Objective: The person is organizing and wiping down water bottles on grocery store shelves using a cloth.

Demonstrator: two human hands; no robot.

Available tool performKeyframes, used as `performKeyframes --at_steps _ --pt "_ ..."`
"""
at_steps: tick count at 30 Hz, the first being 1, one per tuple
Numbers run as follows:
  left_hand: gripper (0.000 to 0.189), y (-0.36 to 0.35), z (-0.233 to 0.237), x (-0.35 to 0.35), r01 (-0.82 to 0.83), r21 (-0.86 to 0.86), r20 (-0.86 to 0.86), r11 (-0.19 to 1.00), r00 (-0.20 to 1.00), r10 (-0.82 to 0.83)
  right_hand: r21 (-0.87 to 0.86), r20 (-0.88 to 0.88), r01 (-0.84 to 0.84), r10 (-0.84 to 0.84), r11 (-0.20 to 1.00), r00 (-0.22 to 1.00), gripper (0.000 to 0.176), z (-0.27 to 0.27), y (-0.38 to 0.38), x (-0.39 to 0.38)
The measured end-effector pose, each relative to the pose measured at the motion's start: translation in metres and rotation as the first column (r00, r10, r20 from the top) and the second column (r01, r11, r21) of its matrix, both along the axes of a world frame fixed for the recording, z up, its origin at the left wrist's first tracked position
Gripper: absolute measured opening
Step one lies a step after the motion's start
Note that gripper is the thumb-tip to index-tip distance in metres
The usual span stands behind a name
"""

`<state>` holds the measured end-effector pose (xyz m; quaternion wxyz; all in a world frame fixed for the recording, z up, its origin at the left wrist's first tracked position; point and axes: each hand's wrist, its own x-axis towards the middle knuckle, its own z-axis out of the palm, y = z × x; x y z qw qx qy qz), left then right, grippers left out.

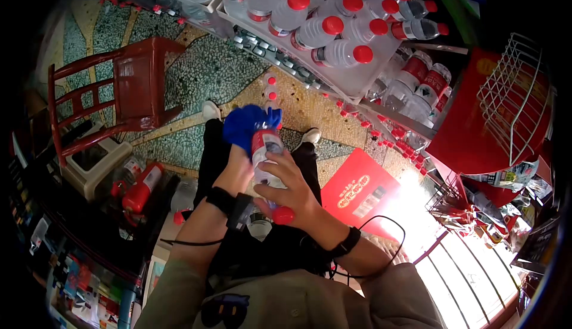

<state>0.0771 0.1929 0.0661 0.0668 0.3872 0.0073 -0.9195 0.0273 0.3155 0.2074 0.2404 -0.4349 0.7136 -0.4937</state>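
A clear plastic water bottle (266, 144) with a red-and-white label is held slanted in front of my body, its red cap (283, 214) pointing back toward me. My right hand (292, 189) is wrapped round the bottle's middle and cap end. A bunched blue cloth (243, 128) covers the fingers of my left hand (239, 163) and presses against the bottle's far, bottom end. Just how the left fingers sit beneath the cloth is hidden.
Many red-capped water bottles (339, 55) stand on a white shelf (351, 91) ahead. A reddish-brown wooden chair (140, 82) is at the left, near a red bottle-shaped container (143, 187). A red box (360, 189) lies on the floor; a wire rack (509, 100) is at right.
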Motion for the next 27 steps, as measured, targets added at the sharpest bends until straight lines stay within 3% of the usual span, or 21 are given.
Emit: performKeyframes --at_steps 3,4,6,9,10,13,14,15,17,18,19,22,25,26,27 --pt "0.017 0.0 0.024 -0.024 0.024 0.001 0.151 1.0 0.988 -0.024 -0.015 -0.11 0.046 -0.047 0.999 0.993 0.031 -0.011 0.004 0.001" --pt "0.017 -0.001 0.026 -0.031 0.051 0.015 0.137 0.999 0.989 -0.053 0.005 -0.075 0.098 -0.097 0.995 0.992 0.031 -0.014 0.006 -0.002" --pt "0.017 0.005 0.012 -0.041 0.05 -0.211 0.056 0.976 0.998 -0.039 -0.042 -0.031 0.236 -0.237 0.971 0.971 0.027 -0.009 0.001 -0.016" --pt "0.036 0.013 0.023 -0.042 0.402 -0.482 0.144 0.779 0.913 -0.382 -0.056 0.021 0.463 -0.463 0.885 0.886 0.024 0.003 -0.007 -0.043" --pt "0.039 0.022 0.017 -0.041 0.34 -0.434 0.143 0.834 0.94 -0.309 -0.039 0.022 0.516 -0.516 0.856 0.856 0.024 0.009 -0.01 -0.049" --pt "0.042 0.026 0.015 -0.02 0.507 -0.436 0.321 0.744 0.86 -0.397 -0.056 -0.101 0.638 -0.64 0.768 0.761 0.023 0.014 -0.005 -0.071" --pt "0.044 0.023 0.022 -0.023 0.448 -0.375 0.298 0.811 0.887 -0.352 -0.058 -0.176 0.681 -0.679 0.73 0.713 0.023 0.017 -0.001 -0.082" --pt "0.042 0.012 0.028 -0.023 0.531 -0.278 0.322 0.8 0.837 -0.443 -0.064 -0.248 0.721 -0.711 0.69 0.659 0.022 0.019 0.003 -0.093" --pt "0.033 0.004 0.049 -0.034 0.294 -0.191 0.222 0.936 0.942 -0.251 -0.035 0.105 0.907 -0.901 0.419 0.421 0.018 0.014 0.01 -0.124" --pt "0.035 -0.001 0.031 -0.022 0.306 -0.278 0.1 0.911 0.952 -0.289 -0.039 0.138 0.943 -0.933 0.329 0.332 0.018 0.006 0.015 -0.145" --pt "0.033 -0.005 0.038 -0.023 0.316 -0.254 0.102 0.914 0.949 -0.299 -0.043 0.171 0.971 -0.956 0.235 0.239 0.019 -0.004 0.019 -0.168" --pt "0.032 -0.018 0.035 -0.015 0.356 -0.237 -0.03 0.904 0.927 -0.373 -0.036 0.383 0.986 -0.909 0.162 0.163 0.024 -0.029 0.023 -0.232" --pt "0.038 -0.017 0.051 -0.021 0.336 -0.219 0.162 0.916 0.938 -0.306 -0.04 0.55 0.994 -0.828 0.104 0.109 0.028 -0.054 0.014 -0.283" --pt "0.038 -0.018 0.055 -0.02 0.301 -0.129 0.179 0.945 0.944 -0.276 -0.036 0.592 0.996 -0.801 0.087 0.091 0.029 -0.056 0.007 -0.294" --pt "0.038 -0.019 0.053 -0.017 0.313 -0.147 0.176 0.938 0.942 -0.287 0.033 0.595 0.998 -0.803 0.045 0.016 0.029 -0.058 0.003 -0.303"
